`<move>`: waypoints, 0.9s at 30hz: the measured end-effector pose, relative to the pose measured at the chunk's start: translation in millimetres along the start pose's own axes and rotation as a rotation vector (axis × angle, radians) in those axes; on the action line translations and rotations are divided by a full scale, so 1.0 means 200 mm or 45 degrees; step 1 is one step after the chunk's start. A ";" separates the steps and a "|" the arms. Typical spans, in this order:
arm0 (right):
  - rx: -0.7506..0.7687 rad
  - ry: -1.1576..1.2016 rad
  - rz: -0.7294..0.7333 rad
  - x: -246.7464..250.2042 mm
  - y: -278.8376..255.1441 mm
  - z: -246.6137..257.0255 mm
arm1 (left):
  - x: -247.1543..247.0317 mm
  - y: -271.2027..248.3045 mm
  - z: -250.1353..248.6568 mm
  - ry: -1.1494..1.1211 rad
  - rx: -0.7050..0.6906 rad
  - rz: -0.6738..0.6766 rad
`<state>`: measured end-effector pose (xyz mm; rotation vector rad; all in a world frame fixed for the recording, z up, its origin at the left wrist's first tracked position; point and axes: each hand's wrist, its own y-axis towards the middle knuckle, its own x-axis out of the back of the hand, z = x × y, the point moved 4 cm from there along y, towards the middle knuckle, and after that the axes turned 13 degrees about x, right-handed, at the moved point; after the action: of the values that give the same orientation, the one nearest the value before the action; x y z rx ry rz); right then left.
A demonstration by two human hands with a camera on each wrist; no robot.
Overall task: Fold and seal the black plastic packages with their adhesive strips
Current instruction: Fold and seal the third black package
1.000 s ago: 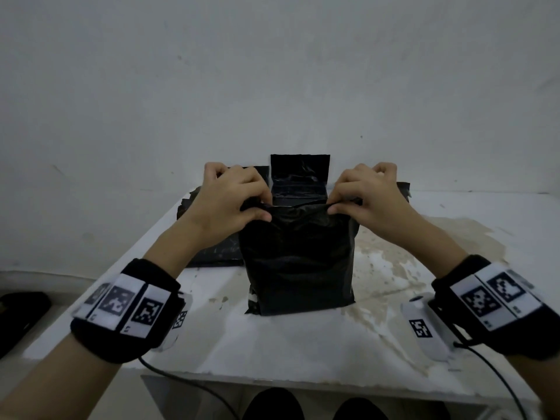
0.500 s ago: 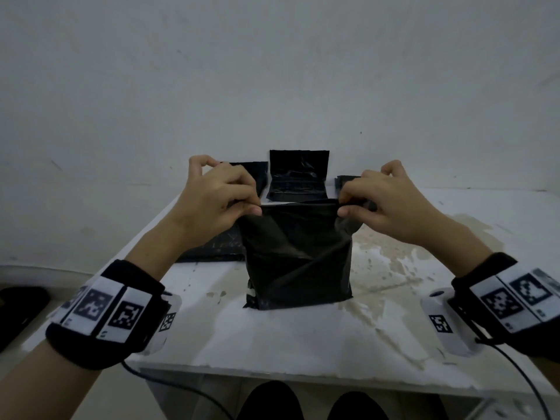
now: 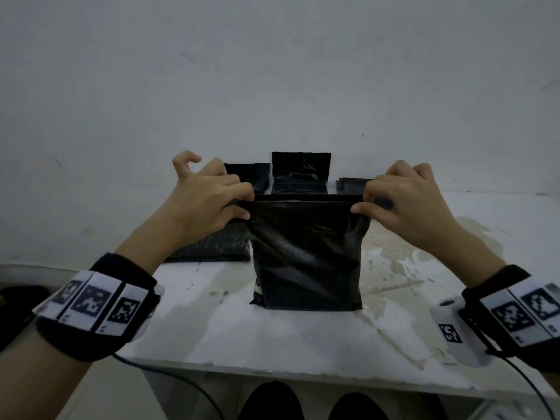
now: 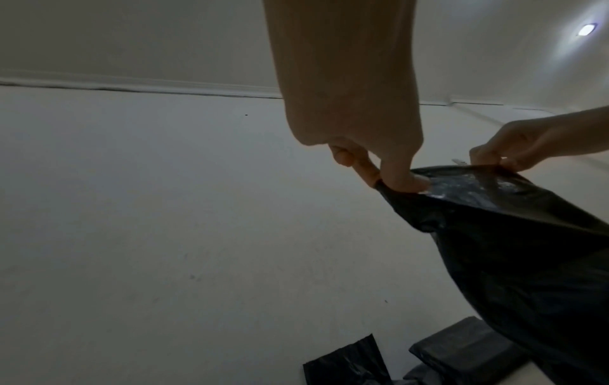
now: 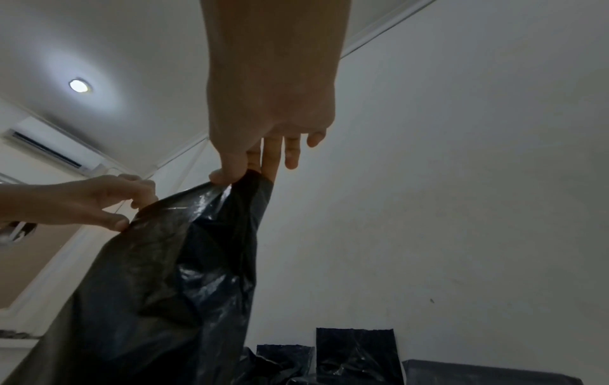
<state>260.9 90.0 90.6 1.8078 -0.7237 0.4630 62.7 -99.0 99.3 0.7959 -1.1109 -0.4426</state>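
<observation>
A filled black plastic package (image 3: 307,256) stands upright on the white table (image 3: 272,344), its top edge pulled taut and level. My left hand (image 3: 242,207) pinches the top left corner between thumb and fingers, little finger raised. My right hand (image 3: 359,204) pinches the top right corner. In the left wrist view the left hand (image 4: 398,182) holds the package (image 4: 527,247) at its folded rim, glossy along the top. The right wrist view has the right hand (image 5: 240,174) gripping the package (image 5: 171,286) from above, with the other hand at the far corner.
More black packages sit behind: one flat at the left (image 3: 212,247), one standing against the wall (image 3: 300,171), one low at the right (image 3: 351,184). The table top is stained at the right (image 3: 409,253). My feet show under the front edge.
Both hands moved apart and slightly up, stretching the package's top edge flat and straight. The package stands taller than before.
</observation>
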 end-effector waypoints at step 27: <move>-0.474 0.682 -0.265 0.02 -0.07 -0.06 | 0.06 0.07 -0.02 -0.107 0.086 0.168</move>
<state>273.0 102.6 87.3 1.3077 -0.2254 0.5966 69.4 -97.2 115.8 0.7632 -1.2544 -0.3314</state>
